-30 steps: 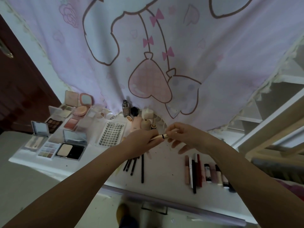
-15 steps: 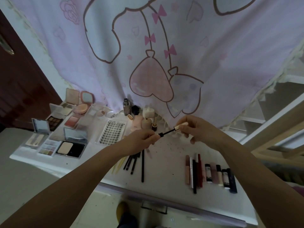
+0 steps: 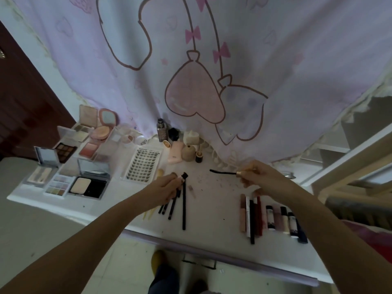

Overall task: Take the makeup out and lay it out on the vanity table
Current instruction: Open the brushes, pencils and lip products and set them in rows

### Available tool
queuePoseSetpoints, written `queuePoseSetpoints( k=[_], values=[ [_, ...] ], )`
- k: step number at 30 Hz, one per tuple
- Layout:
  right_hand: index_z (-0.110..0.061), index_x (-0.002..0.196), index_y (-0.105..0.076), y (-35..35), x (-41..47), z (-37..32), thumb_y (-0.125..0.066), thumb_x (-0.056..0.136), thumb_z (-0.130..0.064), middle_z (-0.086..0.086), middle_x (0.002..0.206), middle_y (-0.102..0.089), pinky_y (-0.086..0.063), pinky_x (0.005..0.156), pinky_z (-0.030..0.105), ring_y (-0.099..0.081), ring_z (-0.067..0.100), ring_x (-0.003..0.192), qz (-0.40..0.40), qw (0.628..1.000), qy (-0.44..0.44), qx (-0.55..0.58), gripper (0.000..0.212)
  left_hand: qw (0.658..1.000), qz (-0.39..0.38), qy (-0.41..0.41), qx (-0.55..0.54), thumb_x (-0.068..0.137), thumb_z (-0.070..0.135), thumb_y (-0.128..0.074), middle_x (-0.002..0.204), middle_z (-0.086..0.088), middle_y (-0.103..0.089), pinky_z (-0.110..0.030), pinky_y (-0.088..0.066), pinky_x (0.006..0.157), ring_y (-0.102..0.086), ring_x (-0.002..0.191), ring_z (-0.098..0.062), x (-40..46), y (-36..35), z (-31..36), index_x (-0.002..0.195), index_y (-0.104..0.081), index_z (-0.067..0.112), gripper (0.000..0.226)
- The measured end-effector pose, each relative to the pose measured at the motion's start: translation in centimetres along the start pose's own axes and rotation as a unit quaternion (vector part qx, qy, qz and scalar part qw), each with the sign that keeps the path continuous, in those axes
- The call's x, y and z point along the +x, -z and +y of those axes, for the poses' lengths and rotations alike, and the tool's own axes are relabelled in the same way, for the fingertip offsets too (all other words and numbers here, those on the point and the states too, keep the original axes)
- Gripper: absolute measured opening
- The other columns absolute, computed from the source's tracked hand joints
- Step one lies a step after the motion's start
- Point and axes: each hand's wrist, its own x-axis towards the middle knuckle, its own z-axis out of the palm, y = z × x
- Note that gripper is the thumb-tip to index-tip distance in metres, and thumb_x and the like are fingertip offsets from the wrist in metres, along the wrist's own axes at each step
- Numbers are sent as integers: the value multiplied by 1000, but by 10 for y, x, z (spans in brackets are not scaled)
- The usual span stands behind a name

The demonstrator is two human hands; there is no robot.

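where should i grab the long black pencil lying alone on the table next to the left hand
Pinch the long black pencil around its middle, coming straight down from above. It lies flat, thin and straight; its far end sits under the left hand, its near half is free, with neighbouring pencils only to its left.

— What sort of place is this?

— A home, most likely a bedroom corner used for makeup. The landmark is the white vanity table (image 3: pixel 212 211), and a lilac cartoon curtain (image 3: pixel 212 49) with pink bows and hearts hangs right behind it.

— What else says home?

— On the table's left end stand opened powder and eyeshadow compacts (image 3: pixel 63 166); near its middle lies a tray of false lashes (image 3: pixel 143 165), with small bottles (image 3: pixel 180 145) at the back edge against the curtain. Lip tubes (image 3: pixel 273 217) line up on the right end. Left of the table is a dark wooden door (image 3: pixel 25 115), and a pale tiled floor (image 3: pixel 118 262) lies below the front edge.
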Motion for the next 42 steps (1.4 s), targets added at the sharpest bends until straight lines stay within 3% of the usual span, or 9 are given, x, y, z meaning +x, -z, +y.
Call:
queuePoseSetpoints(
  k=[5, 7, 12, 14, 17, 22, 27, 37, 42],
  values=[
    [-4, 108, -55, -51, 15, 55, -59, 91, -11, 11, 91, -62, -56, 54, 28, -62, 17, 80, 28, 975, -137, 171, 19, 984, -15, 122, -129, 101, 21, -38, 83, -7, -61, -29, -54, 71, -60, 68, -15, 29, -60, -13, 110, -49, 9, 19],
    [-3, 107, -58, -69, 19, 76, -55, 93, -8, 11, 90, -61, -56, 60, 30, -61, 17, 81, 54, 962, -171, 205, 15, 978, -10, 155, -138, 101, 18, -39, 93, -10, -64, -27, -56, 71, -64, 77, -16, 46, -79, -17, 108, -47, 8, 15],
    [-11, 86, -58, -103, 28, 92, -52, 96, -12, 8, 81, -59, -56, 66, 27, -60, 17, 75, 120, 951, -178, 224, 12, 972, 111, 103, 177, 98, 29, -42, 110, -14, -59, -38, -49, 81, -59, 100, -29, 74, -103, -24, 107, -49, 4, 28],
    [-10, 91, -55, -113, 35, 91, -49, 98, -18, 8, 83, -61, -57, 65, 30, -61, 18, 76, 135, 961, -171, 172, 11, 930, 133, 70, 336, 98, 36, -38, 115, -12, -57, -38, -46, 85, -54, 107, -28, 77, -100, -28, 109, -51, 8, 33],
    [-11, 99, -46, -128, 46, 89, -43, 99, -31, 13, 96, -65, -54, 70, 39, -64, 26, 83, 121, 981, -151, -31, 20, 868, 120, 38, 479, 97, 42, -35, 121, -9, -51, -37, -38, 94, -43, 117, -27, 84, -93, -38, 116, -53, 10, 41],
    [-10, 110, -42, -147, 65, 81, -36, 99, -36, 12, 105, -61, -41, 70, 31, -61, 28, 95, 74, 955, -152, -244, 29, 842, 98, 29, 530, 98, 45, -33, 128, -11, -49, -37, -34, 99, -40, 123, -28, 93, -74, -49, 117, -55, 8, 47],
    [-9, 117, -42, -161, 74, 75, -30, 101, -40, 11, 112, -61, -37, 68, 30, -61, 28, 99, 75, 930, -167, -320, 37, 835, 102, 4, 541, 97, 47, -33, 127, -11, -51, -36, -29, 104, -41, 122, -28, 93, -58, -55, 116, -57, 10, 48],
    [-8, 116, -42, -155, 74, 70, -28, 102, -38, 11, 114, -58, -42, 75, 33, -59, 29, 101, 32, 929, -136, -343, 37, 831, 115, -23, 543, 98, 41, -31, 122, -9, -54, -35, -31, 102, -45, 117, -27, 90, -54, -52, 113, -55, 12, 40],
    [-12, 105, -51, -85, 61, 73, -32, 100, -38, 10, 101, -64, -42, 87, 37, -62, 28, 97, 109, 923, -99, -354, 32, 843, 137, -112, 507, 81, 34, -59, 69, -6, -60, -32, -47, 57, -60, 68, -25, 92, -88, -29, 70, -62, 12, 25]
  ],
)
